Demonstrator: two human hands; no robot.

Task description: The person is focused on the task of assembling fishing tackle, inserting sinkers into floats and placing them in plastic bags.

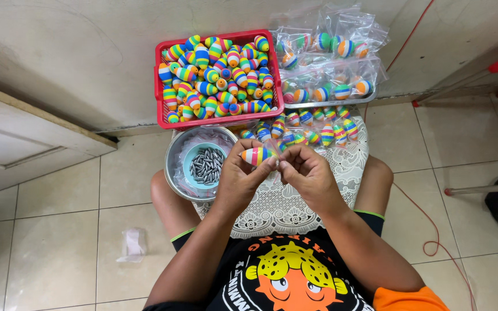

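Note:
My left hand (238, 175) pinches a rainbow-striped oval float (258, 155) above a white lace cloth (295, 201) on my lap. My right hand (305, 170) is closed right beside it, fingertips meeting the float's right end; what it pinches is too small to tell. A row of bagged striped floats (318, 133) lies on the cloth just beyond my hands.
A red basket (161, 109) heaped with striped floats stands against the wall. Clear bags of floats (324, 63) sit to its right. A metal bowl (172, 167) holds a blue cup of grey metal weights (207, 165). A red cord (427, 230) trails on the tiled floor.

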